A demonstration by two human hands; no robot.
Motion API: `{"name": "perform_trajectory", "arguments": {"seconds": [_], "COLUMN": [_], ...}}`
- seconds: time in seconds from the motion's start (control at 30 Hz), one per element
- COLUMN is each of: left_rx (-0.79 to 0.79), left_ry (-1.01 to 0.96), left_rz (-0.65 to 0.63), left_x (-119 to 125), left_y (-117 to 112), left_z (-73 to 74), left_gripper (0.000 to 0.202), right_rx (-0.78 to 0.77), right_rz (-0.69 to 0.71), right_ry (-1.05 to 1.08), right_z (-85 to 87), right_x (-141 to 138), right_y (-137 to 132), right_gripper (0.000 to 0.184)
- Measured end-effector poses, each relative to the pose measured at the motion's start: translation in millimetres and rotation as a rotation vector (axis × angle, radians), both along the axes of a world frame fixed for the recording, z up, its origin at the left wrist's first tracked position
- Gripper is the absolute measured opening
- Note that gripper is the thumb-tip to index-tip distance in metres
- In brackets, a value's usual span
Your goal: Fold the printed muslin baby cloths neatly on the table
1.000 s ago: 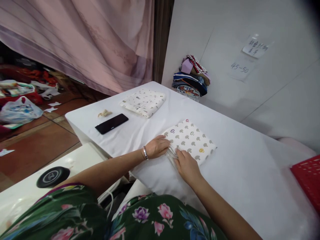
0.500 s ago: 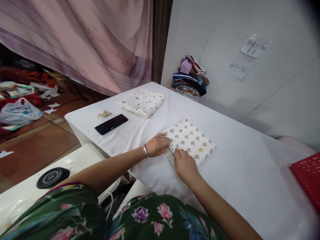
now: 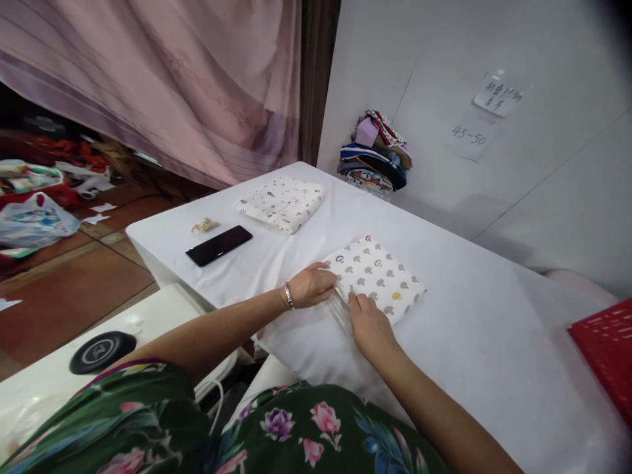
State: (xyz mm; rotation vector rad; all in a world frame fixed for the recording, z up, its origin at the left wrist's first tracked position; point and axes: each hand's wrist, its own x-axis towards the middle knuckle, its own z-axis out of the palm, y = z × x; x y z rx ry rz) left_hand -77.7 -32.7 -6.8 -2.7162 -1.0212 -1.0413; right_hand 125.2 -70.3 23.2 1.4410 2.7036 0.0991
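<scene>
A folded white cloth with grey mushroom prints (image 3: 380,273) lies flat on the white table (image 3: 459,368). Along its near left edge a see-through plastic bag flap (image 3: 340,309) sticks out between my hands. My left hand (image 3: 312,285), with a metal bracelet at the wrist, has its fingers closed at the left end of that edge. My right hand (image 3: 368,319) pinches the flap side at the right end, its fingertips against the plastic. Exactly how the fingers grip is partly hidden.
Farther back lies another folded white printed cloth (image 3: 284,203). A black phone (image 3: 220,245) and a small beige bundle (image 3: 205,225) sit at the left. Piled clothes (image 3: 375,158) stand behind the table, and a red basket (image 3: 605,349) is at the right.
My right hand has shifted slightly right, and more of the clear plastic flap shows between my hands. The left hand is nearly still, and the cloth stays in place.
</scene>
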Motion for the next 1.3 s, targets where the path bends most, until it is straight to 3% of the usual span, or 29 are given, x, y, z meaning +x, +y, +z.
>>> {"name": "perform_trajectory", "arguments": {"seconds": [0.13, 0.23, 0.5, 0.73, 0.97, 1.13, 1.3], "left_rx": [-0.016, -0.007, 0.049, 0.02, 0.056, 0.093, 0.085], "left_ry": [0.072, 0.131, 0.133, 0.164, 0.14, 0.075, 0.016], "left_rz": [0.006, -0.008, -0.015, -0.016, -0.029, -0.073, -0.058], "left_x": [-4.2, -5.8, -1.7, 14.3, 37.3, 43.6, 38.4], "left_y": [-2.3, -4.5, -6.2, -8.6, -9.4, -20.1, -29.3], "left_z": [0.9, -1.1, -8.5, -5.8, -9.7, -11.6, -8.8], "left_gripper": [0.016, 0.016, 0.013, 0.015, 0.019, 0.02, 0.017], "right_rx": [0.117, 0.122, -0.096, -0.314, -0.458, -0.333, -0.083], "right_rz": [0.032, 0.061, 0.095, 0.071, 0.001, -0.029, 0.032], "right_ry": [0.087, 0.142, 0.135, 0.526, 0.747, 0.789, 0.598], "right_z": [-4.4, -9.6, -9.2, -3.0, 4.8, -0.1, -11.6], "right_x": [4.1, 10.5, 14.3, 23.8, 34.5, 38.4, 31.0], "right_y": [-0.3, -0.7, 8.3, 20.6, 17.3, 12.6, -0.1], "right_gripper": [0.043, 0.043, 0.038, 0.034, 0.031, 0.03, 0.033]}}
